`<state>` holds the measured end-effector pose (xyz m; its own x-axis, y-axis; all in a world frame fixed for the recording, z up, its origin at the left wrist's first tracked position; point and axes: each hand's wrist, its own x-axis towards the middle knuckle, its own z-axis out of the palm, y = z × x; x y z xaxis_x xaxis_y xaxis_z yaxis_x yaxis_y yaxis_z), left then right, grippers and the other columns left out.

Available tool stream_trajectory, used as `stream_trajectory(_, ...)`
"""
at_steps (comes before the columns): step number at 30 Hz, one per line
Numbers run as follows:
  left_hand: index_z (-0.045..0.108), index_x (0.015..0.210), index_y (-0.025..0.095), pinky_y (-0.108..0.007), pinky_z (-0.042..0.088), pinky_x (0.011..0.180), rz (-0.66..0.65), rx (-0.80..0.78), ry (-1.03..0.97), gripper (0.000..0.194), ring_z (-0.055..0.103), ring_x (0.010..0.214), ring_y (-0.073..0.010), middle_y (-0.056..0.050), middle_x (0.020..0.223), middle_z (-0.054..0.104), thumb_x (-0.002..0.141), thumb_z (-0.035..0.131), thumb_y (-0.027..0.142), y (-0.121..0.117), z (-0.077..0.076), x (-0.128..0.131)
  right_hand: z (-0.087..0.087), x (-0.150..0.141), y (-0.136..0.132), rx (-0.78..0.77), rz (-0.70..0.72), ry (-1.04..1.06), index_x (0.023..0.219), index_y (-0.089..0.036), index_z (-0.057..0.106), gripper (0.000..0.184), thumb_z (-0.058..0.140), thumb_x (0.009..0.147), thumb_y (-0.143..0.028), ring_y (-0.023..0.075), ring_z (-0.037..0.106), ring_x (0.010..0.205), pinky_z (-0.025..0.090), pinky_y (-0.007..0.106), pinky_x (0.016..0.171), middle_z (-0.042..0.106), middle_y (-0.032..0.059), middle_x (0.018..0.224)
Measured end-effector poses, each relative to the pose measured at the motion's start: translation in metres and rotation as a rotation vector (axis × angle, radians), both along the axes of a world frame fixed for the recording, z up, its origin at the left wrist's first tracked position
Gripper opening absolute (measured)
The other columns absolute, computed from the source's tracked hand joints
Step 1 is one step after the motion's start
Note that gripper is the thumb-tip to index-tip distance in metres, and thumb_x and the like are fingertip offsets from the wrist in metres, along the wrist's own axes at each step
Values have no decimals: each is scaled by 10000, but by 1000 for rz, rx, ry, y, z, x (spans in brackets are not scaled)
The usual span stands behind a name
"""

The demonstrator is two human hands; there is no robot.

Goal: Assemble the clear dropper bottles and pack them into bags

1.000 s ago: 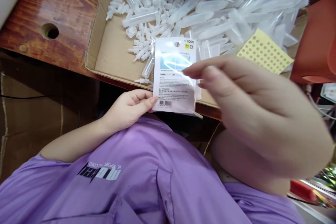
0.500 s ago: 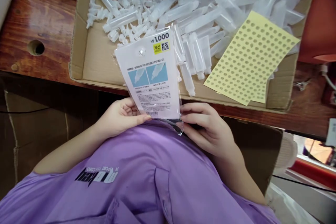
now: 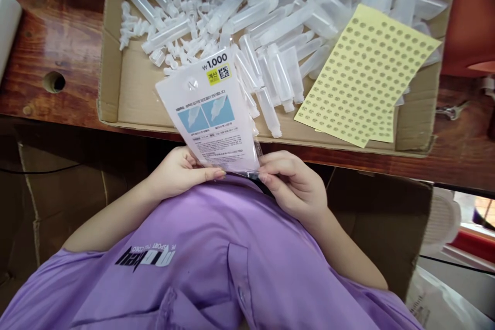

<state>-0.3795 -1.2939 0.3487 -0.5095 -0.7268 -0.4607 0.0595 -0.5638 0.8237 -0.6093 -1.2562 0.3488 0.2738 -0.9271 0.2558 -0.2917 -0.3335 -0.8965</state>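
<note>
A clear plastic packet with a printed white card (image 3: 216, 134) is held upright in front of my chest, its price and two blue pictures facing me. My left hand (image 3: 180, 171) grips its lower left corner, thumb across the front. At the lower right corner my right hand (image 3: 292, 180) pinches the clear film between thumb and fingers. Behind the packet, several translucent plastic tubes (image 3: 280, 80) lie in a shallow cardboard box (image 3: 135, 105). The packet's back and whatever is inside it are hidden.
Small translucent nozzle caps (image 3: 133, 26) are heaped at the box's left. Yellow sheets of round stickers (image 3: 363, 80) lie over its right side. The box sits on a wooden table (image 3: 58, 62) with a round hole. A red object (image 3: 469, 20) stands at the right edge.
My right hand has moved in to the packet's lower right corner, and the loose film flap there is now pinched flat. The packet tilts slightly more leftward; the view has shifted a little.
</note>
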Motion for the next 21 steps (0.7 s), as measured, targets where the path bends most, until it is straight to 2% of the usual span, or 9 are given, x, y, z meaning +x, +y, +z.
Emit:
stream_trajectory(3, 799, 782, 172, -332, 612, 881, -25, -57, -63, 84, 751, 909, -241, -69, 918, 788, 713, 816, 216, 0, -4, 1, -2, 2, 3, 20, -49, -39, 950, -237, 626, 191, 596, 867, -67, 133, 664, 827, 553, 265, 753, 676, 9, 889)
stream_trajectory(7, 795, 698, 178, -368, 613, 877, -84, -61, -110, 129, 749, 903, -270, -85, 880, 788, 716, 814, 305, 0, -6, 0, -3, 4, 7, 81, -118, -73, 924, -235, 620, 170, 577, 884, -76, 132, 642, 800, 541, 277, 752, 662, 4, 857)
stream_trajectory(12, 812, 776, 191, -352, 545, 992, -170, -31, -22, 167, 721, 1022, -259, -94, 953, 784, 791, 750, 345, -1, -6, 4, -2, 7, 11, 167, -207, -111, 875, -226, 604, 118, 593, 885, -108, 118, 615, 733, 520, 260, 685, 653, -1, 817)
stream_trajectory(16, 810, 843, 169, -408, 486, 1067, -224, 12, 49, 311, 681, 1115, -281, -107, 1092, 756, 869, 653, 436, 1, -8, 9, -3, 11, 13, 209, -288, -104, 791, -218, 591, 121, 644, 862, -135, 101, 598, 668, 489, 245, 633, 645, -19, 748)
stream_trajectory(21, 756, 1084, 197, -416, 472, 1081, -58, 2, 55, 331, 652, 1169, -265, -104, 1221, 709, 896, 636, 441, 9, -12, 8, -5, 12, 13, 201, -302, -91, 756, -211, 598, 125, 657, 861, -178, 102, 597, 637, 483, 241, 608, 655, -20, 702)
